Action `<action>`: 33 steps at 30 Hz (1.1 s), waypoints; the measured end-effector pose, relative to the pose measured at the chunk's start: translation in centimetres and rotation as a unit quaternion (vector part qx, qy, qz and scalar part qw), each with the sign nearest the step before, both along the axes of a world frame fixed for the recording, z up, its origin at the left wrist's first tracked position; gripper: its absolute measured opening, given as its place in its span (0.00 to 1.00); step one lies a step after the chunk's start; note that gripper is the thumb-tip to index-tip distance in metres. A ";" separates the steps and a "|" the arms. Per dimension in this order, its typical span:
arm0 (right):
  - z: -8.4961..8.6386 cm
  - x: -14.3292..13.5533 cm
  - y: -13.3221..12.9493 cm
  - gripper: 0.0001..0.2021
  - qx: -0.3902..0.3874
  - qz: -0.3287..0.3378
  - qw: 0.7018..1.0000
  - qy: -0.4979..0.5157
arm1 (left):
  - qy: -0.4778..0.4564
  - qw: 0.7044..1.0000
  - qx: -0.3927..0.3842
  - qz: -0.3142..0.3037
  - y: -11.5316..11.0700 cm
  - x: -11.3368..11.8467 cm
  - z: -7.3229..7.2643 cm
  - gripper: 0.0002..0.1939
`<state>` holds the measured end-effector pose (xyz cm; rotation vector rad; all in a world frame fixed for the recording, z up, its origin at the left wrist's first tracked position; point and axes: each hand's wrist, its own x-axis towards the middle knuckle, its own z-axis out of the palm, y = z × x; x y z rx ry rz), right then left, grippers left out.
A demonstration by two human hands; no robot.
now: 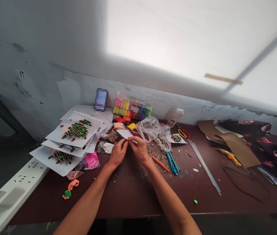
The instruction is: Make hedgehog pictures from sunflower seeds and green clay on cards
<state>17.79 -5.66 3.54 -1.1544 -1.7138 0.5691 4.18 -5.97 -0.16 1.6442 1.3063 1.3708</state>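
Observation:
Both hands meet at the middle of the table around a small white piece of paper [124,133]. My left hand [118,152] is closed at its lower left edge, thumb and fingertips together. My right hand [138,148] pinches the same paper at its right corner. Just left of them lie a bag of brown bits [112,136] and a bag of white material [107,148]. To the right are loose striped sunflower seeds [161,156], an orange pen-like stick [160,164] and a blue utility knife [173,163]. A crumpled clear plastic bag [149,128] sits beyond my right hand.
Stacked paper sheets with seed hedgehogs [76,132] stand at left, beside a power strip [18,189]. Behind are a phone [101,99], coloured clay packs [132,109] and a white bottle [175,117]. Scissors [183,133], clear sticks [205,168] and a yellow glue gun [230,157] lie right.

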 end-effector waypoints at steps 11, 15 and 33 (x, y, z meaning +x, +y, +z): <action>-1.6 -1.4 -3.2 0.07 -0.062 0.057 0.995 -0.057 | -0.174 0.974 -0.137 0.057 1.3 -0.7 -1.4 0.24; -1.8 -1.5 -3.5 0.09 -0.057 0.001 0.996 -0.063 | -0.135 0.980 -0.113 0.087 1.4 -1.2 -1.3 0.17; -2.9 1.1 -1.1 0.17 -0.222 -0.063 0.943 0.238 | -0.336 0.924 -0.180 -0.022 0.5 -0.6 0.8 0.32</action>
